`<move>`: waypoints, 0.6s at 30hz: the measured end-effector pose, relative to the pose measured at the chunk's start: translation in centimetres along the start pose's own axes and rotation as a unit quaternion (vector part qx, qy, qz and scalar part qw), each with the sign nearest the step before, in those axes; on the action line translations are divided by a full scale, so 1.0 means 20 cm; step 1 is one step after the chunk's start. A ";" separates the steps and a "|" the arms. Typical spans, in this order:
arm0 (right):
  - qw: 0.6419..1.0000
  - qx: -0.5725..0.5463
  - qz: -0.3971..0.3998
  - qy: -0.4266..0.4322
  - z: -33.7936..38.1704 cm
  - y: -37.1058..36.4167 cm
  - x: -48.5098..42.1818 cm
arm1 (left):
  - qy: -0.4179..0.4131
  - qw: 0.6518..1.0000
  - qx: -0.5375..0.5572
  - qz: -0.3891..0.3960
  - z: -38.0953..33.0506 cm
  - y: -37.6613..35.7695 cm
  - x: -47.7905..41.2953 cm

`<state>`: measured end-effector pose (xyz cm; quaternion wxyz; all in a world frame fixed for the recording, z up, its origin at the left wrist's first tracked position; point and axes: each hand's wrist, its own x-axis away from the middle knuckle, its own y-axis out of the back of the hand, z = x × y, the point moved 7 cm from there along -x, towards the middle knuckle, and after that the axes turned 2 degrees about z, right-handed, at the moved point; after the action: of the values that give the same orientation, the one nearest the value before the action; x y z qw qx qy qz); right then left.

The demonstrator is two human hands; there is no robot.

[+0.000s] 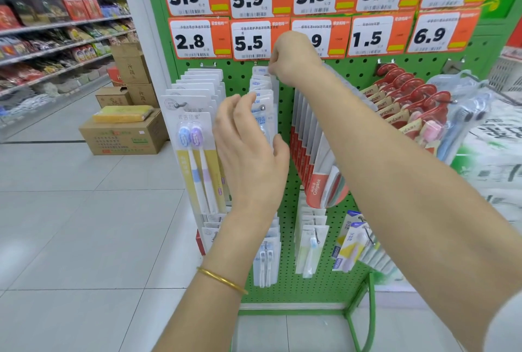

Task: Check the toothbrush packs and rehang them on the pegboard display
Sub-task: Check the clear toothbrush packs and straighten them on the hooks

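**Q:** Location of the toothbrush packs?
**A:** Hung in a row on the centre peg of the green pegboard, below the price tags.
**Q:** Right hand?
**A:** Fingers curled, pinching the top edge of the rear pack at the board.
**Q:** Left hand?
**A:** Fingers extended, gripping nothing, lying against the front packs' left edge. Colgate packs hang just beside, to the right.

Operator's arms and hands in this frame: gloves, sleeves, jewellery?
No gloves: left hand and right hand are bare, with no rings visible. A thin gold bangle circles the left wrist. Forearms are unsleeved; a pale sleeve edge seems to show high on the right arm.
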<state>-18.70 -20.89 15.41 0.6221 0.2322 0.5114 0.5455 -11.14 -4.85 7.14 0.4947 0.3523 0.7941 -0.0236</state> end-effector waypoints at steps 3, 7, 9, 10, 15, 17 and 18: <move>1.000 0.017 0.001 -0.015 -0.01 0.03 0.03 | 0.001 1.000 0.007 -0.005 -0.01 0.00 0.00; 0.999 0.028 -0.004 -0.038 -0.05 0.09 0.13 | -0.005 1.000 0.011 -0.023 -0.03 0.01 0.02; 0.999 0.032 -0.016 -0.039 -0.05 0.12 0.18 | -0.008 0.999 0.016 -0.036 -0.04 0.03 0.03; 0.998 0.037 -0.023 -0.040 -0.05 0.13 0.20 | -0.012 0.999 0.022 -0.041 -0.05 0.03 0.03; 0.995 0.047 -0.079 -0.029 -0.04 0.19 0.37 | -0.032 0.996 0.066 -0.050 -0.09 0.04 0.11; 0.994 0.035 -0.106 -0.023 -0.05 0.22 0.45 | -0.025 0.993 0.107 -0.032 -0.08 0.02 0.14; 0.993 0.025 -0.115 -0.020 -0.06 0.23 0.50 | -0.016 0.991 0.130 -0.020 -0.08 0.01 0.15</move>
<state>-22.91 -10.74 15.08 0.6851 0.1982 0.5355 0.4523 -13.02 -2.50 5.63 0.4566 0.3974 0.7831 -0.1423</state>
